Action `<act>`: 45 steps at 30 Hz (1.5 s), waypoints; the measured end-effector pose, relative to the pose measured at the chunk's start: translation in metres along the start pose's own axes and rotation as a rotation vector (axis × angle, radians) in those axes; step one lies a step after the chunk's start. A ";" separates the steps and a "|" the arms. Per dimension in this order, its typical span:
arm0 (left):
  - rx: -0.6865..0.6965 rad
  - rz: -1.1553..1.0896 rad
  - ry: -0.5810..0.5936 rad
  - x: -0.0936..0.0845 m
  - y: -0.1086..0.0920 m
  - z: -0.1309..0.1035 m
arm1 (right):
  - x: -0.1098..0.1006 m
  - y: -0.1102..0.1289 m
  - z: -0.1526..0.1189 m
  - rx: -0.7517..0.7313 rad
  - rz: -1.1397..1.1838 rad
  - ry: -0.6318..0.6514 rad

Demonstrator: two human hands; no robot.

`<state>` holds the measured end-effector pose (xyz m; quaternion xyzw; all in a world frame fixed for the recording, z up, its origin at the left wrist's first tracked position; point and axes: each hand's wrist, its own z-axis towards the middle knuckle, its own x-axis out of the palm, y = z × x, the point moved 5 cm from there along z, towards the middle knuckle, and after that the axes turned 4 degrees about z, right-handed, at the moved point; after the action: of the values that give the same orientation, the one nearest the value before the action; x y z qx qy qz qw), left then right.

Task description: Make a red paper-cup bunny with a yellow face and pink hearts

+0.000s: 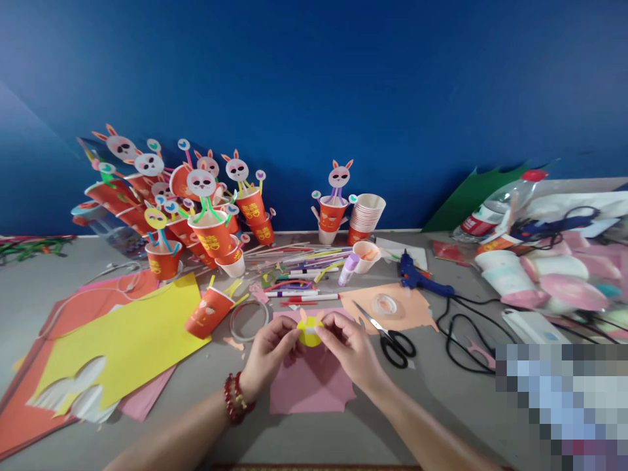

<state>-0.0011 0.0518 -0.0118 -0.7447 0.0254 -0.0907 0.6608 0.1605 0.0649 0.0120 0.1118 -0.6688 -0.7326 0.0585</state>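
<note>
Both wrists reach in from six o'clock, my left hand (267, 353) and right hand (350, 347) pinching a yellow paper cutout (309, 332) between fingertips above pink paper (307, 386), scissors (390, 333) at three o'clock.

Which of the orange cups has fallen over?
The orange cup lying on its side by the yellow paper, just left of the left hand. The other orange cups stand upright further back.
</note>
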 end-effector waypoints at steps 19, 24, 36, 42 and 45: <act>-0.002 -0.055 -0.004 0.000 0.002 0.000 | -0.001 0.004 0.000 0.003 0.025 -0.014; -0.026 -0.058 0.015 0.002 0.002 0.000 | -0.001 0.004 -0.001 0.005 0.034 -0.011; -0.067 -0.143 0.121 0.008 0.004 -0.002 | 0.001 0.003 -0.001 0.058 0.176 0.014; -0.015 -0.085 0.038 0.004 0.000 -0.002 | 0.004 0.003 -0.002 0.061 0.206 0.050; 0.010 -0.084 -0.004 0.001 -0.002 -0.001 | 0.003 0.000 -0.003 0.085 0.224 0.038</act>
<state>-0.0007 0.0504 -0.0100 -0.7421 -0.0077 -0.1171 0.6599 0.1579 0.0609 0.0118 0.0523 -0.7064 -0.6903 0.1479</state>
